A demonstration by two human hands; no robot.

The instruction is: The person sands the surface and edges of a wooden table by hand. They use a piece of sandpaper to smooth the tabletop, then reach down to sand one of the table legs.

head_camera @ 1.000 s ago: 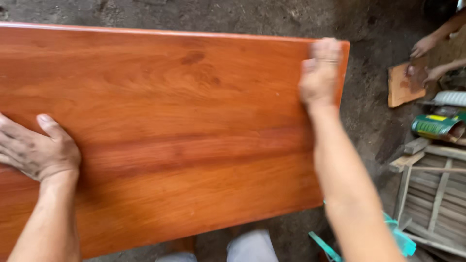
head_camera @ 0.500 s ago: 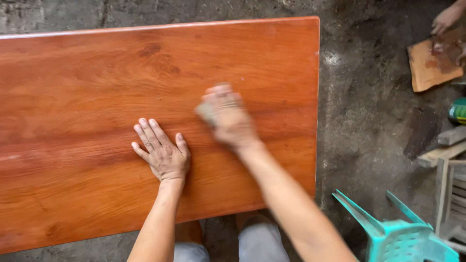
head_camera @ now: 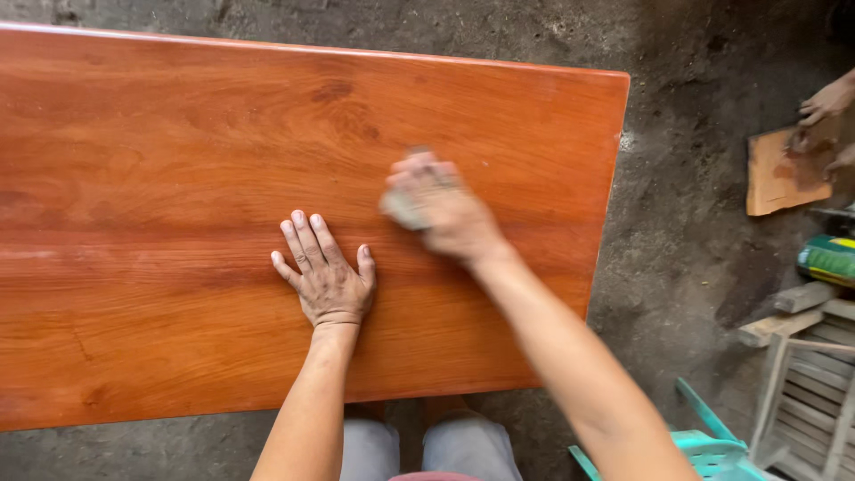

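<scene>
A wide reddish-orange wooden board (head_camera: pixel 178 134) with visible grain fills most of the view. My left hand (head_camera: pixel 325 276) lies flat on it, fingers spread, holding nothing. Just to its right, my right hand (head_camera: pixel 441 209) is blurred with motion and presses a small greyish pad (head_camera: pixel 403 210), probably sandpaper, against the board's surface.
Dark dirt floor (head_camera: pixel 677 232) lies to the right of the board. Another person's hands (head_camera: pixel 824 102) rest on a small wooden piece (head_camera: pixel 775 178) at the far right. A turquoise plastic chair (head_camera: pixel 712 445), wooden slats (head_camera: pixel 802 392) and a green container (head_camera: pixel 828 258) sit at lower right.
A second ago my hands were far apart at the board's left part and right end. They have since come together near the middle, and my right hand now rubs the pad on the board.
</scene>
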